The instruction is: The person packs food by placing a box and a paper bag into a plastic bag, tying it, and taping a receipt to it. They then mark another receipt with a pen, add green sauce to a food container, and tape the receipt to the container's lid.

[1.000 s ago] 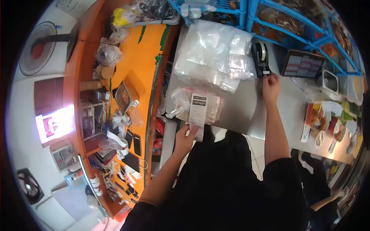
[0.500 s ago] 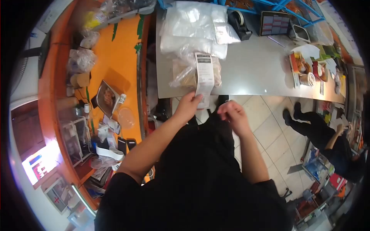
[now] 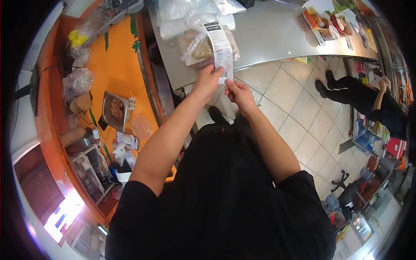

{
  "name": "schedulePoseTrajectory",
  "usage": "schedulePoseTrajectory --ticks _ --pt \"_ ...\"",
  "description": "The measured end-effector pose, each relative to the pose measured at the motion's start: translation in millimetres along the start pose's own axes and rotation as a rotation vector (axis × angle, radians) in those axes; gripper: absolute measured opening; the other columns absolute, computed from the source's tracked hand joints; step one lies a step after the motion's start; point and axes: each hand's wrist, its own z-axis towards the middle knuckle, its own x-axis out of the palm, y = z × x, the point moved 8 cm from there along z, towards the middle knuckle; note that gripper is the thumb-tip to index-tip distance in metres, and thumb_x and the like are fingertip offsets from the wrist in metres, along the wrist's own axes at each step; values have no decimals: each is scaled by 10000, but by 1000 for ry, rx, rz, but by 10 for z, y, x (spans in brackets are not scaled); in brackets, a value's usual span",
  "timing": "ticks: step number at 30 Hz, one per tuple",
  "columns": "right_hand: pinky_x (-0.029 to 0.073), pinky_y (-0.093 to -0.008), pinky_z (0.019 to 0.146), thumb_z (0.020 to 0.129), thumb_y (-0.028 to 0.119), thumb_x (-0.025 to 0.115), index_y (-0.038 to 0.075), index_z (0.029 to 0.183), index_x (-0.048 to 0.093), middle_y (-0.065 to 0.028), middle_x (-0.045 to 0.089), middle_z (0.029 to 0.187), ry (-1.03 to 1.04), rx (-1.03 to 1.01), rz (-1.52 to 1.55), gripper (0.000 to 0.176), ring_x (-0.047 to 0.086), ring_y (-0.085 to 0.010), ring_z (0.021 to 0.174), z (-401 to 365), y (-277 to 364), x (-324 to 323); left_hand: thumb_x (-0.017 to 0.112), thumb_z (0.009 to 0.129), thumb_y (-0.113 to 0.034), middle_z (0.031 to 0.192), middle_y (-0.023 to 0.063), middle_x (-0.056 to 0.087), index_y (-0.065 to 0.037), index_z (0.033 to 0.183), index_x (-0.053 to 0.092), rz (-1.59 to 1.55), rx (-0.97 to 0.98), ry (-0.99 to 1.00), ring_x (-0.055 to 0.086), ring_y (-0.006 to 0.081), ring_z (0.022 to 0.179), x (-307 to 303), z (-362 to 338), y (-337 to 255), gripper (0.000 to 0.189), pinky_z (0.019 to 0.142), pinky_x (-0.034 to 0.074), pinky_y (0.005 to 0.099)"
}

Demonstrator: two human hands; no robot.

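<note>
A long printed paper receipt (image 3: 220, 50) is held up in front of me, its dark header at the far end. My left hand (image 3: 209, 81) pinches its near left edge, thumb on top. At the near right corner, the thumb and fingers of my right hand (image 3: 239, 96) close on the paper too. Behind the receipt, clear plastic bags (image 3: 193, 48) with brownish contents lie on the steel table (image 3: 264, 41), partly covered by it. A stack of whitish plastic bags (image 3: 173, 21) lies just beyond.
To the left, an orange counter (image 3: 115, 56) bears a metal tray of food (image 3: 116, 108), a clear round lid (image 3: 141, 126) and bagged items. Boxed food (image 3: 318, 21) stands at the table's far right. A person in dark clothes (image 3: 364, 95) stands on the right.
My right hand has come in from the right and now grips the receipt's near end. My left hand keeps its hold. The view has turned and shifted.
</note>
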Motion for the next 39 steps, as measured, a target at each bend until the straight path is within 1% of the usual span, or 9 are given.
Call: schedulePoseTrajectory --ticks 4,8,12,14,24,27,33,36,39 --pt "431 -222 655 1067 363 665 74 988 707 17 703 890 33 -101 -8 302 594 -85 731 -21 24 43 689 1004 -183 1105 124 737 -36 1261 669 597 460 -228 692 262 1050 -23 -624 -879 297 945 522 402" --pt "505 -293 676 1074 299 638 53 1047 732 0 731 925 -11 -299 -239 266 634 -118 738 282 149 43 815 876 -308 1521 153 535 -112 1422 603 1446 1188 -273 524 433 1364 497 -836 -1893 618 1163 385 533" --pt "540 -354 656 1066 282 632 17 1040 745 -33 748 876 -95 -288 -345 290 663 -150 680 777 230 105 919 728 -389 1640 209 384 -185 1618 401 1857 882 -200 412 497 1466 358 -13 -1994 1050 1224 364 530" --pt "544 -375 615 1046 315 657 7 981 752 -78 746 791 -238 -320 -464 329 675 -184 612 930 300 59 973 616 -412 1683 252 306 -248 1695 236 1673 372 159 331 528 1521 109 338 -1752 1316 1250 348 539" --pt "598 -513 785 1019 596 583 81 1011 791 -190 778 931 -326 -215 -1289 556 757 -394 879 850 749 85 918 640 -257 1468 253 507 -223 1673 286 1516 493 293 496 498 1354 62 352 -1836 1212 1165 437 524" --pt "602 -498 867 1027 374 594 144 1047 792 -161 787 1010 -178 -185 -1592 304 752 -397 991 979 679 104 905 642 -229 1453 237 509 -220 1670 284 1498 440 283 498 494 1329 66 349 -1875 1201 1159 438 518" --pt "595 -472 925 906 368 657 124 1083 808 -153 790 1063 -170 15 -1310 337 754 -392 992 1097 1285 -880 949 607 -204 1454 206 493 -157 1645 319 1363 476 242 462 466 1364 102 240 -1968 1216 1188 397 509" --pt "587 -486 889 944 361 637 66 1148 761 -229 772 975 -414 -268 -975 380 752 -405 969 1722 2036 -1761 972 584 -213 1492 190 470 -139 1624 355 1371 375 201 422 455 1416 160 220 -2014 1212 1214 365 505" --pt "484 -469 1089 964 251 691 82 1417 606 -309 490 1541 -586 -573 -773 491 561 -430 1347 2157 3071 -1876 980 572 -213 1532 180 446 -136 1607 380 1538 255 140 383 456 1463 265 194 -2085 1199 1233 338 523"
